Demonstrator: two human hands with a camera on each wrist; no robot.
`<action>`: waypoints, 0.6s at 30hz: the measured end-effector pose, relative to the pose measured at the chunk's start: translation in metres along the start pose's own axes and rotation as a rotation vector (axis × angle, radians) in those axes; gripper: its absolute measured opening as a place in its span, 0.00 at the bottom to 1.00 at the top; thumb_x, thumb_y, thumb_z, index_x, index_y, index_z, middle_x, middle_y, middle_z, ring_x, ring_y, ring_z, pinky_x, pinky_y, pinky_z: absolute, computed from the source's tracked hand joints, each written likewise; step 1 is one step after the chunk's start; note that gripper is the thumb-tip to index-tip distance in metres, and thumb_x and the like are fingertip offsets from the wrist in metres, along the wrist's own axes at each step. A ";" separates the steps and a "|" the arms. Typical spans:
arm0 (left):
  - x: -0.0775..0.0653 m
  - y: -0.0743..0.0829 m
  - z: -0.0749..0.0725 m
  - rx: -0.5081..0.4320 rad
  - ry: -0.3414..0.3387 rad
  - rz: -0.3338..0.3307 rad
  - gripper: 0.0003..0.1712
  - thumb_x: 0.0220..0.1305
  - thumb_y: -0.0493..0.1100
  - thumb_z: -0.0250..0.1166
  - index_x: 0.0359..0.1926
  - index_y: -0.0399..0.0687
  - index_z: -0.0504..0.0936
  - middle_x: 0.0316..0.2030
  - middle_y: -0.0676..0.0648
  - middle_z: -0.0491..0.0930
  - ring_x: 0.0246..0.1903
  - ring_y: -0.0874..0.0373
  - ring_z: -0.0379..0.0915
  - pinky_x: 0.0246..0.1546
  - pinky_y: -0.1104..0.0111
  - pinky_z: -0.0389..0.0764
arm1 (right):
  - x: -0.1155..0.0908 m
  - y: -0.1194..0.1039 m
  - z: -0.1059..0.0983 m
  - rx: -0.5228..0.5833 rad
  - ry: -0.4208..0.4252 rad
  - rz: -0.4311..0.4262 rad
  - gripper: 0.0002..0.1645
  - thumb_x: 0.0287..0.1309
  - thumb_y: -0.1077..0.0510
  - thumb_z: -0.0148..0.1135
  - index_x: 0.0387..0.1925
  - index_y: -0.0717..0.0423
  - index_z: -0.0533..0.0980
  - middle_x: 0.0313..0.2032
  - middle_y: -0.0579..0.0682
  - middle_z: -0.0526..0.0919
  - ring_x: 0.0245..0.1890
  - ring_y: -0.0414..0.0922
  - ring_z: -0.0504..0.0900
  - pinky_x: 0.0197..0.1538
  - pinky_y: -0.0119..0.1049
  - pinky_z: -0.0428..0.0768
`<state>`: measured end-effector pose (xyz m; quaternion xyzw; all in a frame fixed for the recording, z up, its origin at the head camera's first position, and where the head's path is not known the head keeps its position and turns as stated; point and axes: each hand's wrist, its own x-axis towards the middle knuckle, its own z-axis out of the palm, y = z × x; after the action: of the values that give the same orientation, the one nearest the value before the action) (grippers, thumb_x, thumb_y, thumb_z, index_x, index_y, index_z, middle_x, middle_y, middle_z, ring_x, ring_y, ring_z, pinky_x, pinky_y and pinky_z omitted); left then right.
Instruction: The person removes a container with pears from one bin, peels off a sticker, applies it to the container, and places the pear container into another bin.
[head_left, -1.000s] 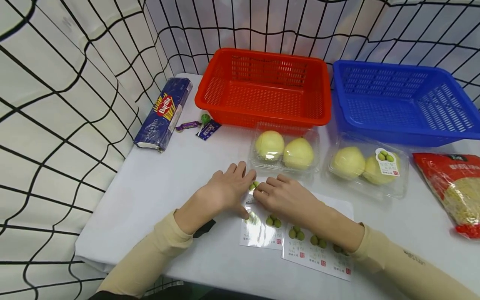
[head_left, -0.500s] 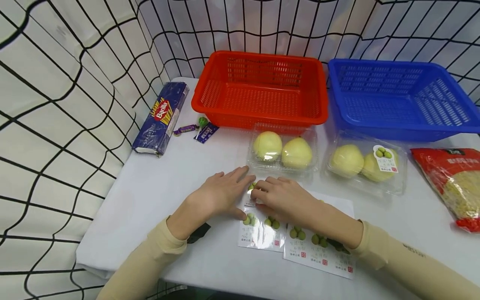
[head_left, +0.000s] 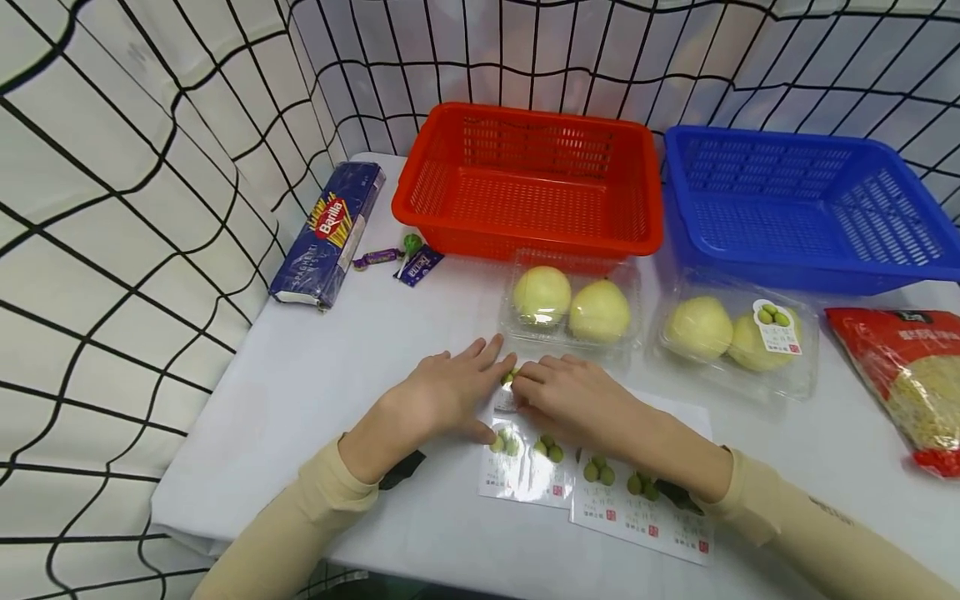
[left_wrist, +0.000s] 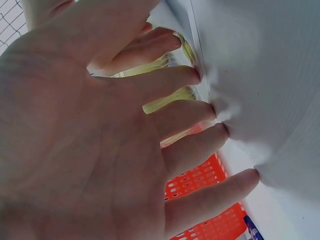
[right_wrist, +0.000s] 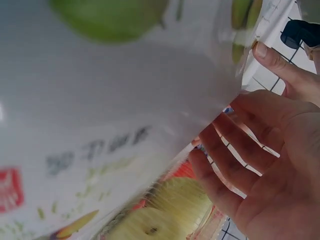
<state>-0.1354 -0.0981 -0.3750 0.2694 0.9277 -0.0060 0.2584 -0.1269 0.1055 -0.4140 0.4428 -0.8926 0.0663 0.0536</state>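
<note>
Two glossy sheets of pear-print stickers lie overlapping on the white table: a left sheet (head_left: pixel 525 479) and a right sheet (head_left: pixel 641 521). My left hand (head_left: pixel 442 396) lies with fingers spread along the left sheet's edge; in the left wrist view, the left hand's fingertips (left_wrist: pixel 251 175) press on the white surface. My right hand (head_left: pixel 581 396) has bent fingers and pinches at a sticker (head_left: pixel 504 400) on the upper left of that sheet. The right wrist view shows the right hand's fingers (right_wrist: pixel 227 165) curled at the sheet's edge; the pinching tips are partly hidden.
Behind the hands stand an unlabelled clear pear box (head_left: pixel 573 308) and a labelled one (head_left: pixel 735 333). Red (head_left: pixel 525 242) and blue (head_left: pixel 810 271) baskets stand at the back. A spaghetti box (head_left: pixel 327 233), wrapped candies (head_left: pixel 418 265) and a red food bag (head_left: pixel 911 383) lie at the sides.
The left hand has slid slightly left and down, with its fingers lying flatter. The right hand stays at the sticker with small finger movements.
</note>
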 end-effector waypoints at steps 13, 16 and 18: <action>0.000 0.002 0.000 0.000 -0.006 -0.013 0.58 0.58 0.60 0.75 0.82 0.55 0.53 0.83 0.48 0.44 0.83 0.49 0.44 0.76 0.44 0.63 | -0.006 0.012 -0.011 0.107 0.042 0.074 0.05 0.62 0.56 0.69 0.37 0.42 0.79 0.34 0.36 0.82 0.31 0.36 0.77 0.35 0.31 0.79; 0.000 0.002 0.000 -0.001 0.001 -0.018 0.58 0.57 0.60 0.75 0.81 0.55 0.54 0.83 0.48 0.45 0.83 0.49 0.44 0.75 0.43 0.64 | -0.008 0.015 -0.012 0.117 0.045 0.098 0.06 0.63 0.57 0.67 0.37 0.42 0.78 0.33 0.35 0.81 0.29 0.34 0.75 0.33 0.28 0.77; 0.001 0.002 0.001 -0.009 0.004 -0.024 0.58 0.57 0.60 0.76 0.81 0.55 0.55 0.83 0.48 0.45 0.83 0.49 0.45 0.74 0.42 0.64 | -0.009 0.016 -0.014 0.135 0.050 0.110 0.06 0.62 0.57 0.68 0.37 0.42 0.78 0.33 0.35 0.80 0.28 0.34 0.74 0.31 0.27 0.75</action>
<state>-0.1344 -0.0962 -0.3757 0.2573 0.9314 -0.0045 0.2574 -0.1334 0.1244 -0.4029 0.3940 -0.9074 0.1400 0.0420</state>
